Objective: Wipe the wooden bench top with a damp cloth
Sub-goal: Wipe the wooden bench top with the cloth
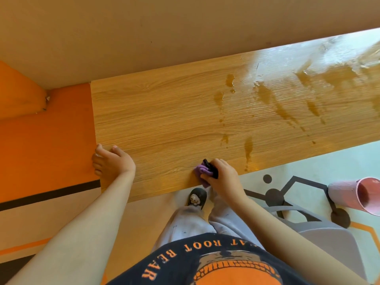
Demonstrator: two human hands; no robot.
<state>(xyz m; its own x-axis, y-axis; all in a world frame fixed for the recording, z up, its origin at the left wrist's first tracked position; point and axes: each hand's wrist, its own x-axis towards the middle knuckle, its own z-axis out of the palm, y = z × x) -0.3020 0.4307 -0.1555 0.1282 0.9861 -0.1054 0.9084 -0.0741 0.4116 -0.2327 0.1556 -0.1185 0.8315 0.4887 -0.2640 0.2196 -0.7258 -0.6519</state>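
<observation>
**Bench part wiped, dry left end still to do**

The bench (164,120) crosses the view with its long axis running from 9 o'clock up toward 2 to 3 o'clock. Its grain follows that line, and its left end is square against an orange wall. The right end runs out of view.

The wet streaks (277,95) and a glossy sheen lie toward 2 and 3 o'clock, with a few drips trailing down to the near edge. From about the middle to the left end the wood looks matt and dry. I judge that about 1 half has had the cloth over it. The dry left stretch, and perhaps the pooled streaks, are left.

The cloth (202,171) is a purple wad with a dark part. It lies on the bench at its near edge, about 6 o'clock of the view's centre. It is bunched, so it has no clear long axis, and it pokes out of the fist toward 10 o'clock.

The right hand (223,175) is closed round the cloth and presses it on the wood. The left hand (112,161) is at 8 o'clock on the bench's left corner. Its fingers bend over the end edge and hold it, seemingly as a brace.

A pink bucket (359,195) stands on the floor at 4 o'clock.
</observation>
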